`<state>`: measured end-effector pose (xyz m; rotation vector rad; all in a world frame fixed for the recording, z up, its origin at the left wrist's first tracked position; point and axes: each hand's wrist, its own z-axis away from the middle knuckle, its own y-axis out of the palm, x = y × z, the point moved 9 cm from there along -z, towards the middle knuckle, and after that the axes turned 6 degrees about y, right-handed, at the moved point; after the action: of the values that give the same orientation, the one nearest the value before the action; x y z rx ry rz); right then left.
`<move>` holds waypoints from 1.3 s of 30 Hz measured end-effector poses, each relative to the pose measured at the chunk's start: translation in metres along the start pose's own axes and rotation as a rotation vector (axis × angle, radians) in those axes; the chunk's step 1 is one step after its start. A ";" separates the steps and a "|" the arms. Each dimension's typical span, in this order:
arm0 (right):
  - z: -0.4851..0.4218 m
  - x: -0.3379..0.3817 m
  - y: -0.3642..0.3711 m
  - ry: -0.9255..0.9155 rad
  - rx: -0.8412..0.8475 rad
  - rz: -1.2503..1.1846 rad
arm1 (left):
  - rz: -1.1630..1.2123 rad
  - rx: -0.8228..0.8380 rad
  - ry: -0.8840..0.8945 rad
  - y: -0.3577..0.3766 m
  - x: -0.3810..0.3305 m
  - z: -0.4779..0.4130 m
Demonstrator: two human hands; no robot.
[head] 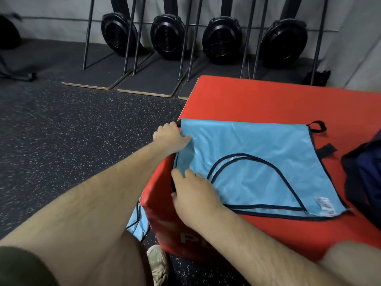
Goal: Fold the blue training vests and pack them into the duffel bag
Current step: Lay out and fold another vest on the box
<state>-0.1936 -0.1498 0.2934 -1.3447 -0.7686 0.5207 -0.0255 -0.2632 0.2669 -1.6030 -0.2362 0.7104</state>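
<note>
The blue vest (257,153) lies flat, left hand (170,138) pinching its far corner, right hand (194,196) pressing its near edge.

Dim, even indoor light, soft shadows, wide-angle bending at the edges, blur at the lower right corner.
</note>
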 end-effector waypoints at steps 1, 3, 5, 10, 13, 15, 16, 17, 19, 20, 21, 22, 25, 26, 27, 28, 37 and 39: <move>-0.001 0.000 0.001 -0.014 -0.001 0.004 | 0.030 0.009 0.000 0.001 0.000 -0.002; -0.002 -0.001 0.000 -0.037 -0.004 0.005 | 0.071 0.040 0.005 0.003 -0.002 -0.003; -0.001 -0.001 0.001 -0.046 0.013 0.007 | 0.059 0.065 0.028 0.003 -0.009 -0.001; -0.003 -0.005 0.003 -0.010 0.070 -0.081 | 0.132 0.038 0.081 -0.005 -0.020 0.002; -0.005 -0.011 0.001 0.039 0.078 -0.148 | 0.329 0.024 0.122 -0.007 -0.019 0.001; -0.007 -0.014 -0.002 0.086 0.065 -0.206 | 0.463 0.004 0.150 -0.010 -0.017 0.001; -0.008 -0.015 -0.004 0.109 0.065 -0.215 | 0.496 -0.008 0.162 -0.012 -0.017 0.001; -0.009 -0.016 -0.005 0.119 0.066 -0.210 | 0.517 -0.019 0.167 -0.015 -0.016 0.002; -0.012 -0.013 -0.004 0.112 0.050 -0.217 | 0.562 -0.045 0.143 -0.020 -0.013 0.002; -0.012 -0.012 -0.004 0.109 0.043 -0.231 | 0.589 -0.053 0.122 -0.023 -0.011 0.001; -0.014 -0.010 -0.005 0.105 0.034 -0.261 | 0.621 -0.058 0.099 -0.026 -0.009 0.000; -0.014 -0.008 -0.007 0.103 0.025 -0.310 | 0.666 -0.061 0.067 -0.030 -0.007 0.000; -0.016 0.000 -0.015 0.109 0.017 -0.513 | 0.881 -0.067 -0.027 -0.045 0.004 -0.001; -0.017 0.003 -0.018 0.112 0.005 -0.588 | 0.958 -0.071 -0.050 -0.051 0.007 0.000; -0.018 0.004 -0.021 0.116 -0.011 -0.653 | 1.026 -0.081 -0.064 -0.058 0.009 0.003; -0.018 0.005 -0.026 0.117 -0.026 -0.702 | 1.078 -0.097 -0.077 -0.065 0.010 0.006; 0.010 -0.042 -0.045 0.221 -0.004 -0.762 | 0.918 -0.103 0.110 -0.086 -0.047 0.022; 0.021 -0.062 -0.047 0.268 -0.004 -0.727 | 0.894 -0.057 0.156 -0.075 -0.073 0.023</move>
<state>-0.2550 -0.1892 0.3282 -1.0140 -0.9604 -0.2316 -0.0771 -0.2706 0.3600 -1.7895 0.6234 1.2439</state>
